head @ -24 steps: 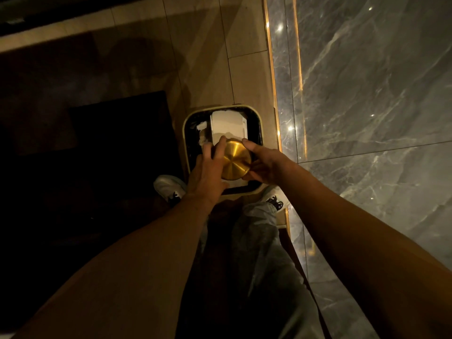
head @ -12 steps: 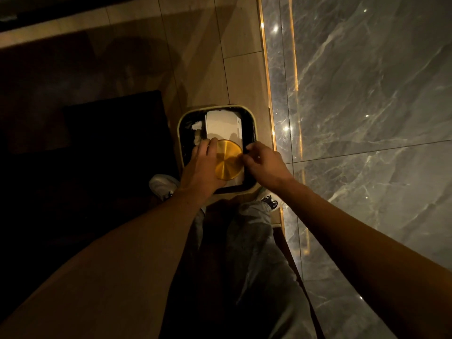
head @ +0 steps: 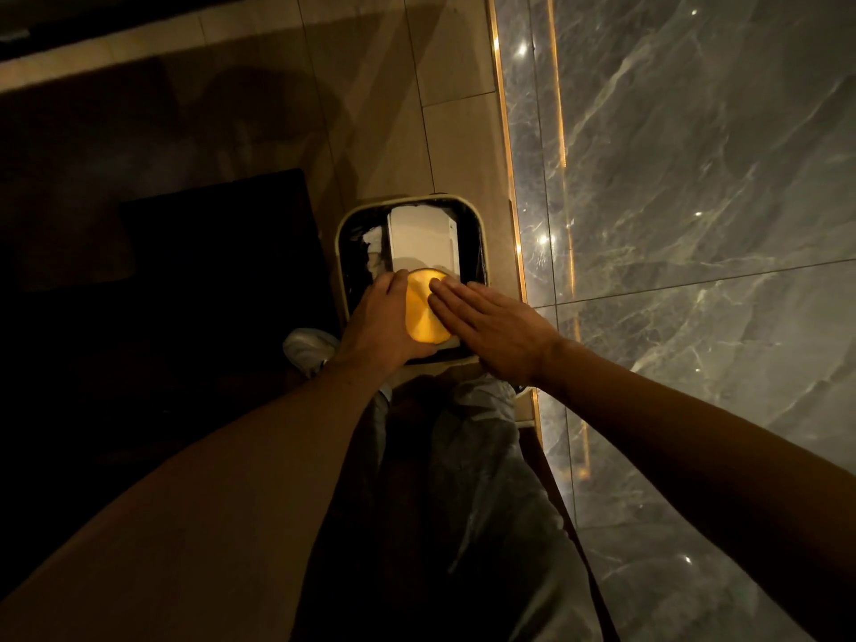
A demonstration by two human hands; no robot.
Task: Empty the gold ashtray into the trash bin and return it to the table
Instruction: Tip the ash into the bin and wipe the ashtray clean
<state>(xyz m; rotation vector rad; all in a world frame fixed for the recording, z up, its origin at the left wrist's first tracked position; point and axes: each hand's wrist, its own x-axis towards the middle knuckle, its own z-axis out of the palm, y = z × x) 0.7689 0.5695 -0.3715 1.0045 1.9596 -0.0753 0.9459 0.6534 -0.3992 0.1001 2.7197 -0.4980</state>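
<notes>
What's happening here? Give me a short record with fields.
place: tiled floor beside a marble wall
bin: open, white box inside
ashtray: gold, flat underside up, held over the bin
left hand: grips the ashtray's left edge
right hand: open and flat, fingers on the ashtray's underside
table: not in view

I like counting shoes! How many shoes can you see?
1. A white shoe sits on the floor left of the bin, beside the left hand. The other shoe may be hidden under the right hand and trouser leg.
</notes>
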